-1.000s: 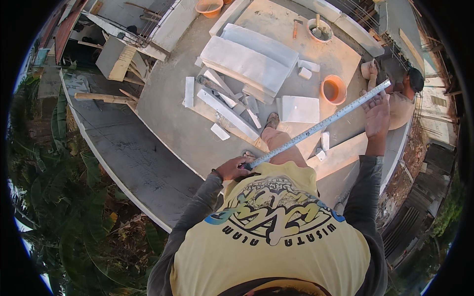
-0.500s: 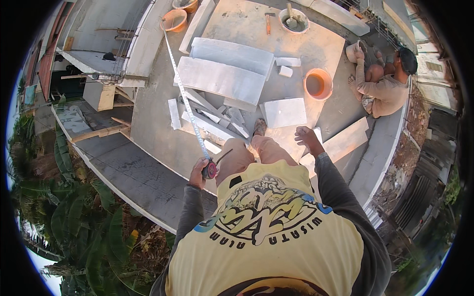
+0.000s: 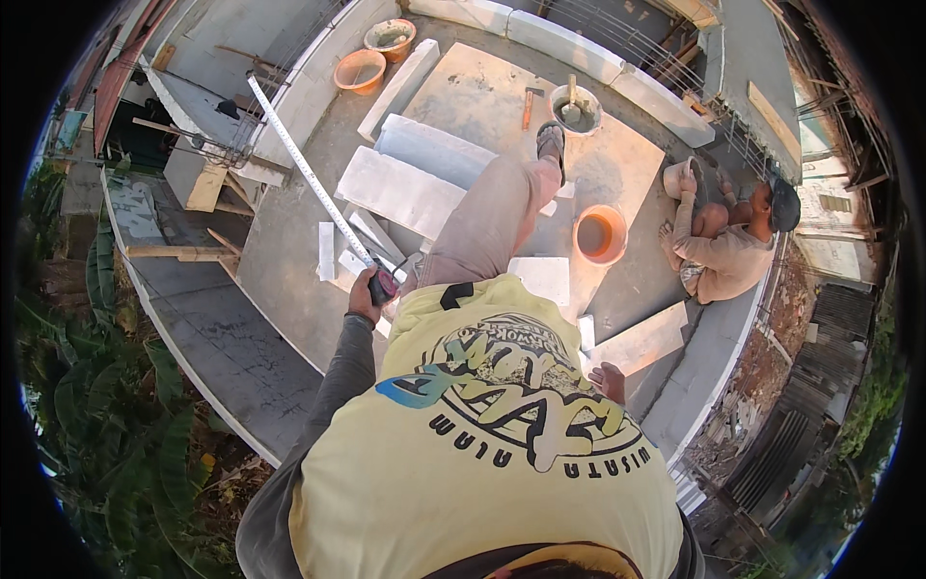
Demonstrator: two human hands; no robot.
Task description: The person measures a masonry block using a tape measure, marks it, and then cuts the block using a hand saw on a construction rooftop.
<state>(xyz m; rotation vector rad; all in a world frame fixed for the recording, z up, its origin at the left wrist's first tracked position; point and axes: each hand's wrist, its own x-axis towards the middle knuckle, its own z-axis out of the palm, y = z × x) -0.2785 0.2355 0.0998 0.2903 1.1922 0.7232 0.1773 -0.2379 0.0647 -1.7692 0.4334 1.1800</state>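
Observation:
My left hand (image 3: pixel 363 295) is closed around a dark tape measure (image 3: pixel 384 285) with a reddish face. Its pale blade (image 3: pixel 301 162) is drawn far out, up and to the left past the white blocks. My right hand (image 3: pixel 610 382) hangs low beside my shirt with its fingers loosely apart, holding nothing; part of it is hidden by the shirt. Two long white blocks (image 3: pixel 397 193) lie side by side ahead of me, beyond several cut strips (image 3: pixel 326 251). My stepping leg covers part of them.
An orange bucket (image 3: pixel 600 235), a mortar bucket with a trowel (image 3: pixel 576 111) and a hammer (image 3: pixel 528 108) stand or lie around the board. Two orange tubs (image 3: pixel 360 71) are at far left. A co-worker (image 3: pixel 728 246) squats at right holding a pail. The slab's left edge (image 3: pixel 207 386) drops toward plants.
I have stepped forward, one leg now stretched out over the blocks toward the mortar bucket. The tape's far end has swung away from the orange tub. My right hand has dropped back beside my shirt.

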